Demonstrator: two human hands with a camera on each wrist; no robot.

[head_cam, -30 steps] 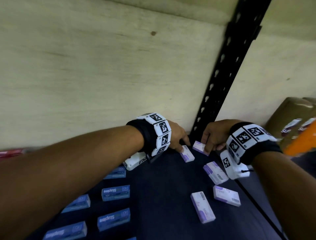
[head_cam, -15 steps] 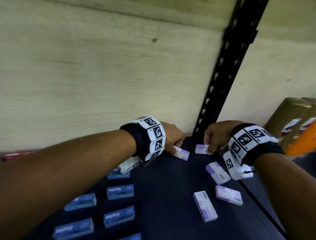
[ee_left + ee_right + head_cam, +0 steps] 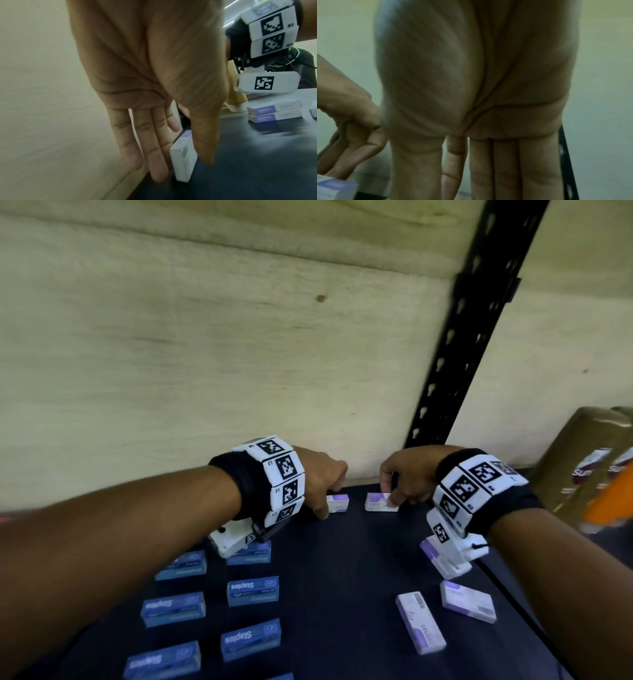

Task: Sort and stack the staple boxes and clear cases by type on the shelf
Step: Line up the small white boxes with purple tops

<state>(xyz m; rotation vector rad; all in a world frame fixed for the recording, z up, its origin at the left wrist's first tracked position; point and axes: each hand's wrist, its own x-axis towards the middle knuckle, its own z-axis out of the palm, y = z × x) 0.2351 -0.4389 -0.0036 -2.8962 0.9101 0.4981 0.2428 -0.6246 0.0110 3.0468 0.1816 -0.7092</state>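
Note:
Both hands are at the back of the dark shelf [image 3: 342, 577], close to the pale wall. My left hand [image 3: 320, 491] pinches a white-and-purple staple box [image 3: 338, 503] between thumb and fingers; in the left wrist view this box [image 3: 184, 155] stands on its edge on the shelf. A short gap to its right, my right hand [image 3: 404, 484] holds a second white-and-purple box [image 3: 378, 502] by its right end. The right wrist view shows only that hand's palm and fingers, not its box. Several blue Staples boxes [image 3: 252, 590] lie at the left. Other white-and-purple boxes [image 3: 420, 623] lie at the right.
A black perforated upright [image 3: 455, 354] stands at the shelf's back right corner. Brown packages [image 3: 589, 467] and an orange item [image 3: 613, 498] sit beyond it on the right. What looks like two stacked white-and-purple boxes [image 3: 274, 112] lies under my right wrist.
Both hands have moved back toward the wall, each with its white-and-purple box. The two boxes have turned from slanted to lying along the wall, end to end.

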